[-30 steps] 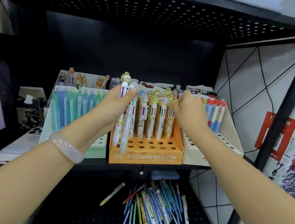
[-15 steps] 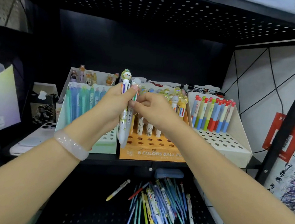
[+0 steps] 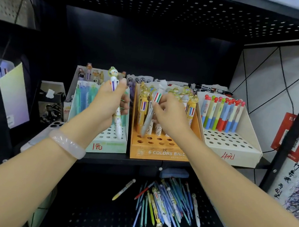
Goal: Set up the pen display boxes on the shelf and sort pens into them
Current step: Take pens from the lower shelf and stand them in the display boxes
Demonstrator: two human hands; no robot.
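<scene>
Three pen display boxes stand side by side on the black shelf: a pale green box [image 3: 109, 146] at left, an orange "6 colors ball pen" box [image 3: 158, 152] in the middle, a cream box [image 3: 235, 150] at right. My left hand [image 3: 106, 99] grips a white multicolour pen [image 3: 117, 126] with a yellow-green figure top, held in front of the green box. My right hand [image 3: 169, 114] holds a pale grey multicolour pen [image 3: 148, 121] tilted over the orange box, its tip near the left holes. Yellow-topped pens fill the orange box's back rows.
A heap of loose pens [image 3: 164, 207] lies on the lower perforated shelf, with one yellow-tipped pen [image 3: 123, 189] apart at its left. A blue case [image 3: 174, 173] sits under the shelf edge. More boxes of figure pens [image 3: 92, 74] stand behind. A phone [image 3: 46, 127] lies at left.
My right hand took the grey pen from my left hand's bundle and carried it right and down over the orange box. My left hand keeps the white pen.
</scene>
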